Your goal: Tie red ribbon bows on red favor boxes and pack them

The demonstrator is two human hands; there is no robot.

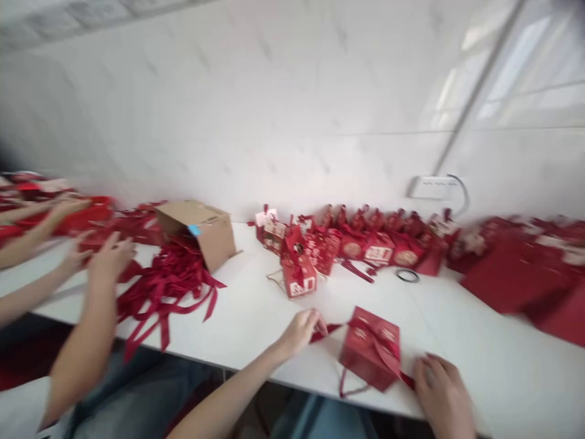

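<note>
Red box (363,364) looked light — crushable, best held by edges | ribbon (384,355) seemed soft (probably slippery) | left hand (301,332) pinched one end | right hand (442,390) curled beside another — grip unclear

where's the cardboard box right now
In the head view, the cardboard box is left of centre on the white table, near the wall, with red ribbons spilling from it.

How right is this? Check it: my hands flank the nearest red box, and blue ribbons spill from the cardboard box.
Wrong colour: the head view shows the ribbons spilling from the cardboard box are red, not blue. The left hand and right hand do flank the nearest red box.
</note>
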